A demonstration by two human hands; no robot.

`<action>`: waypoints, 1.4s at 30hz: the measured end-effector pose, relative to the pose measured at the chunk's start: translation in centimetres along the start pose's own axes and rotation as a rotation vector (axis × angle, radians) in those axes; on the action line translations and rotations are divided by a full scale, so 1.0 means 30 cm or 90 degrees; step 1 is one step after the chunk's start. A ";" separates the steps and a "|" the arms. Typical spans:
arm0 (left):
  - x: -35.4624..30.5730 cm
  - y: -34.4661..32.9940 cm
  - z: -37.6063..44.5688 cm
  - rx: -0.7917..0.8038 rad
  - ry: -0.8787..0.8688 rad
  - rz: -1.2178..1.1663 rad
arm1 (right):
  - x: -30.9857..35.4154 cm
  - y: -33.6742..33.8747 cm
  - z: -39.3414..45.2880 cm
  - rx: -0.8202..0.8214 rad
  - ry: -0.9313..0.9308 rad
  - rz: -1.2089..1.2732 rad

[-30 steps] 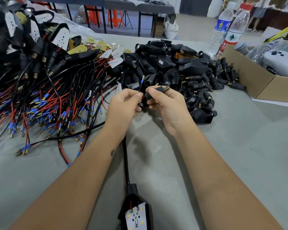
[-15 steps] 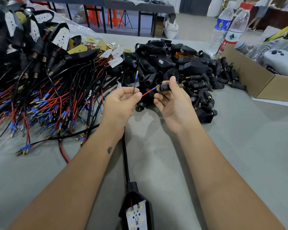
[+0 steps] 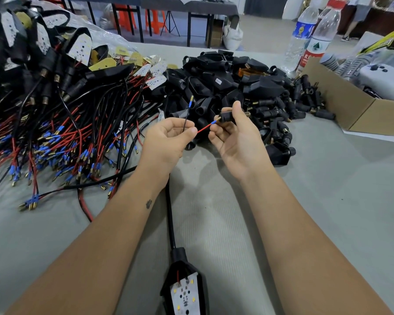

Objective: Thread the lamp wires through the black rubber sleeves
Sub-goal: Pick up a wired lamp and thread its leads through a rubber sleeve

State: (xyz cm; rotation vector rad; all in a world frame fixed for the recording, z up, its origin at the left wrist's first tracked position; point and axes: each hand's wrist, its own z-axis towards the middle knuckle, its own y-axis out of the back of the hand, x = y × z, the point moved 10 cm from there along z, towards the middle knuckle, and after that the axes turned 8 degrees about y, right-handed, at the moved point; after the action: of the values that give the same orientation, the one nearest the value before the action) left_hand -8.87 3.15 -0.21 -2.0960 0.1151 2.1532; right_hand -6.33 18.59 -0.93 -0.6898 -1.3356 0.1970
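My left hand [image 3: 168,138] pinches the lamp's two thin wires: a red wire [image 3: 204,128] pointing right and a black wire [image 3: 187,115] sticking up, each ending in a blue-and-brass tip. My right hand [image 3: 234,135] holds a short black rubber sleeve [image 3: 231,115] with a brass threaded end between thumb and fingers. The red wire's blue tip touches the sleeve's left opening. The lamp [image 3: 184,289], a black housing with a white LED board, lies near the table's front edge; its black cable [image 3: 170,223] runs up under my left wrist.
A tangle of wired lamps [image 3: 55,123] covers the table's left. A heap of black housings and sleeves [image 3: 237,83] lies behind my hands. A cardboard box [image 3: 355,110] stands at the right, two water bottles [image 3: 309,35] behind it.
My hands have moved apart. The sleeve came off to the right, baring the red wire, and the black wire now stands free above my left hand.
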 end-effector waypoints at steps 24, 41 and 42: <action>-0.005 0.028 -0.005 -0.053 -0.022 0.048 | 0.022 -0.014 -0.005 0.023 0.037 -0.041; -0.024 0.004 -0.026 -0.045 -0.023 0.174 | 0.016 -0.014 -0.007 0.031 0.034 -0.109; -0.021 0.007 -0.024 -0.049 -0.019 0.175 | 0.015 -0.017 -0.009 0.035 0.034 -0.111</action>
State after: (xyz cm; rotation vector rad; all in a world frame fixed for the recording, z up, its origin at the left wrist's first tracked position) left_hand -8.17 2.80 0.41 -2.2016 0.3407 2.3755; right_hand -6.10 18.32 -0.29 -0.5261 -1.3272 0.0737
